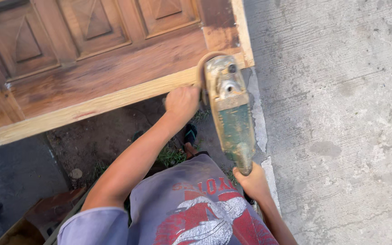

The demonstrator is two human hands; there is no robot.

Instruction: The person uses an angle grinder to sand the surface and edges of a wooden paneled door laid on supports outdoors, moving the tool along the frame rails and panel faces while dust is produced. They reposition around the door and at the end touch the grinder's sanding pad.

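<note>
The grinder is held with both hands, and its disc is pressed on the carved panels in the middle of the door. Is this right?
Not quite. In the head view both hands, left hand and right hand, do hold the grinder, but its disc meets the pale bottom edge of the door, near its corner, not the carved panels.

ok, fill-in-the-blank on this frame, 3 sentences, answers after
1. The right hand grips the rear end of the ____.
2. The left hand grips the grinder near its head, beside the pale edge of the wooden ____.
3. Right of the door, the ground is bare ____.

Missing words: grinder; door; concrete
</note>
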